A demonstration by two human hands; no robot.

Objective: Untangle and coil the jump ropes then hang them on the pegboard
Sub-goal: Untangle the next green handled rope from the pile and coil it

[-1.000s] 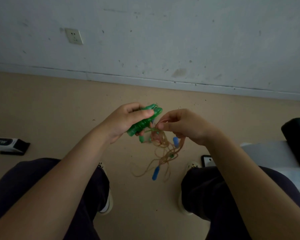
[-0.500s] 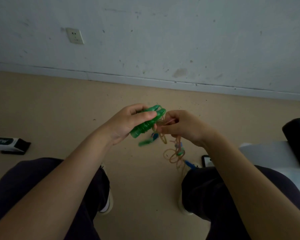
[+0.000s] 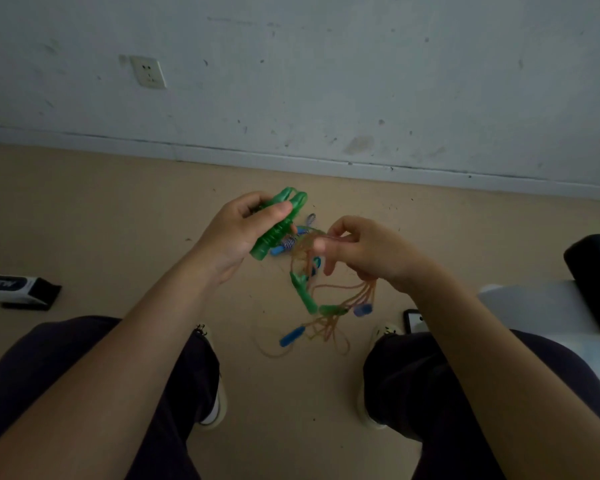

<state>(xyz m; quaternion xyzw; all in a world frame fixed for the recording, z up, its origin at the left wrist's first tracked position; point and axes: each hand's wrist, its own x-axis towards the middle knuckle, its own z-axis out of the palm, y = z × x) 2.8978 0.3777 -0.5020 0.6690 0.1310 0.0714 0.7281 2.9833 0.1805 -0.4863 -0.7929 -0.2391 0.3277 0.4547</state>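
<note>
The left hand (image 3: 243, 233) grips the green handles (image 3: 278, 226), long axis running up-right in view, while the right hand (image 3: 364, 252) just beside pinches a strand of the tangle (image 3: 326, 306), which hangs below both hands above the floor (image 3: 118, 220).

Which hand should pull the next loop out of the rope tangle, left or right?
Probably the right hand: its fingers already pinch orange strands at the top of the tangled cord hanging below it. The left hand is occupied gripping the green handles, so it is better as the anchor.
</note>
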